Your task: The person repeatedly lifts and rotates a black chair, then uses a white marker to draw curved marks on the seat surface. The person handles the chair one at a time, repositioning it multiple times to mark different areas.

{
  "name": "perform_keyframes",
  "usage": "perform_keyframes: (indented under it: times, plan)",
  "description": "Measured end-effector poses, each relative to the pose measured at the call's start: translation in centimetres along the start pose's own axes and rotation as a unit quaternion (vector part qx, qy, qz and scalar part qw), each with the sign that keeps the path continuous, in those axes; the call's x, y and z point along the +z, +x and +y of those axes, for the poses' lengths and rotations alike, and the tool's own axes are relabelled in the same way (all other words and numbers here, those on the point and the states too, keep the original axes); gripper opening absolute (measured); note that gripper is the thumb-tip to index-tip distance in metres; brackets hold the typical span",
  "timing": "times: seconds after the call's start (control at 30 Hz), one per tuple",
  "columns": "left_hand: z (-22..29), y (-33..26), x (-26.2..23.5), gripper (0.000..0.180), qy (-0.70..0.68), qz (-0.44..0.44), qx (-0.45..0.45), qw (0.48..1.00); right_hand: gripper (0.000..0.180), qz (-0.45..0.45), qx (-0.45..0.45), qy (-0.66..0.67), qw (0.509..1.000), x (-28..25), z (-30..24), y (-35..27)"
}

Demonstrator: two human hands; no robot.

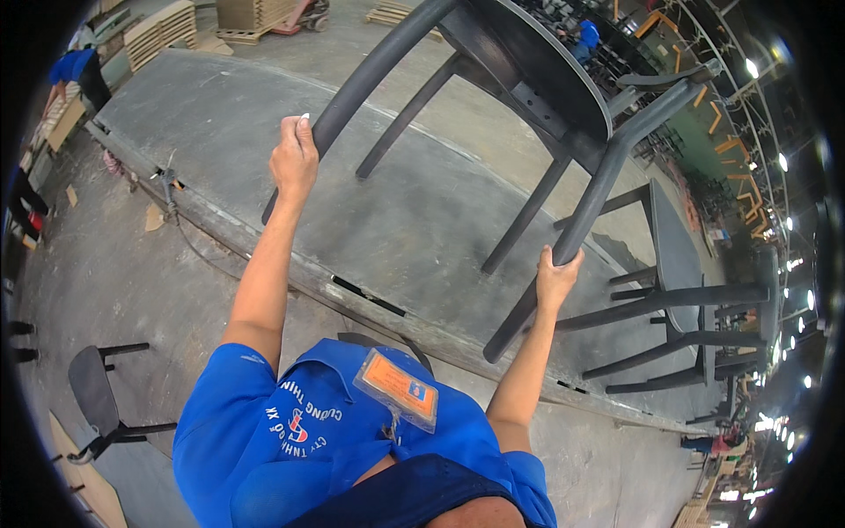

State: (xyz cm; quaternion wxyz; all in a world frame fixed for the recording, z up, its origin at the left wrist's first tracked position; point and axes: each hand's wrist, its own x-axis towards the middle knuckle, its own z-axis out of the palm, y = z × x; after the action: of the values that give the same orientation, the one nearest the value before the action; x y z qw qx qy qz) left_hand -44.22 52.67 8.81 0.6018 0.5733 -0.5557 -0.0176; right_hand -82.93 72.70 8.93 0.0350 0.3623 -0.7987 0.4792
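Note:
A dark grey chair (pixel 538 72) is tilted in front of me, its seat high and its legs pointing down toward me over a long grey worktable (pixel 198 110). My left hand (pixel 294 158) is closed on the chair's left near leg, thumb up along it. Farther right and lower, my right hand (pixel 558 278) wraps round the right near leg. The two other legs hang over the tabletop; whether they touch it I cannot tell. The top of the chair runs out of view at the upper edge.
More dark chairs (pixel 676 264) lie on the table's right end. A single chair (pixel 97 400) stands on the floor at lower left. Stacked wooden boards (pixel 160 35) and a bending person in blue (pixel 77 69) are at far left. A cable (pixel 169 189) hangs off the table edge.

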Motion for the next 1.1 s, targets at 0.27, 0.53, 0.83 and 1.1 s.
perform_keyframes:
  times: [0.27, 0.53, 0.83, 1.1]
  plan:
    - [0.8, -1.7, -1.9, 0.016, -0.084, 0.059, -0.021, 0.994, 0.062, 0.013, -0.058, 0.004, 0.998, -1.2, -1.4, -2.4]
    - [8.8, 3.1, -0.1, 0.015, 0.103, 0.047, 0.362, 0.925, 0.061, -0.005, -0.073, 0.055, 0.996, -1.3, -0.7, -5.3]
    - [6.4, 1.1, -0.2, 0.017, 0.167, 0.073, 0.347, 0.920, 0.058, -0.010, -0.080, 0.063, 0.995, -1.5, -1.0, -5.3]
    - [-2.4, -5.8, -2.6, 0.020, 0.179, 0.030, 0.295, 0.938, 0.061, 0.019, -0.096, 0.028, 0.995, -0.6, -1.4, -3.2]
